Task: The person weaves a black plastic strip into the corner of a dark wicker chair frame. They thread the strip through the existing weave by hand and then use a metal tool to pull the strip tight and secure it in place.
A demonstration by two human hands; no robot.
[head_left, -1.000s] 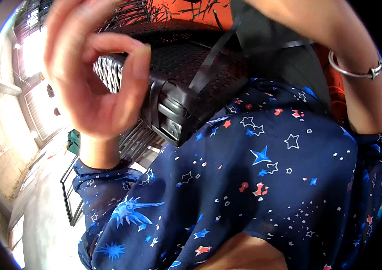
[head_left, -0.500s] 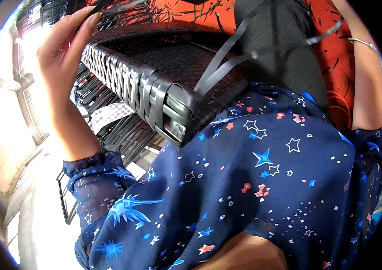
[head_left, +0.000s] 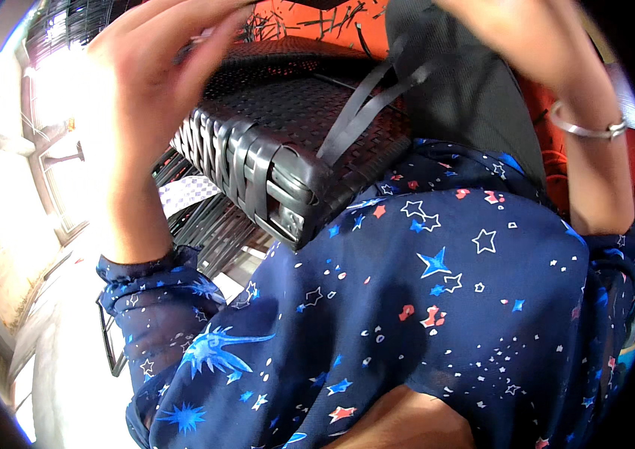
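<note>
A black woven piece, made of flat plastic strips over a frame, rests against my lap with its corner toward me. From that corner two loose strips rise toward my dark-trousered leg. My left hand is raised above the piece's far left side, thumb and fingers brought together near the top edge. What they pinch, if anything, is hidden. At the upper right, my right hand reaches inward over the leg, its fingers cut off by the top edge. A metal bangle circles that wrist.
Bundles of thin black strips lie left of the woven piece, near a pale checked cloth. Short black offcuts litter the red surface beyond. A pale wall stands on the far left.
Both hands have moved inward toward each other, the left one rightward and the right one leftward. The long ends of the loose strips have swung; the woven piece stays nearly in place.
</note>
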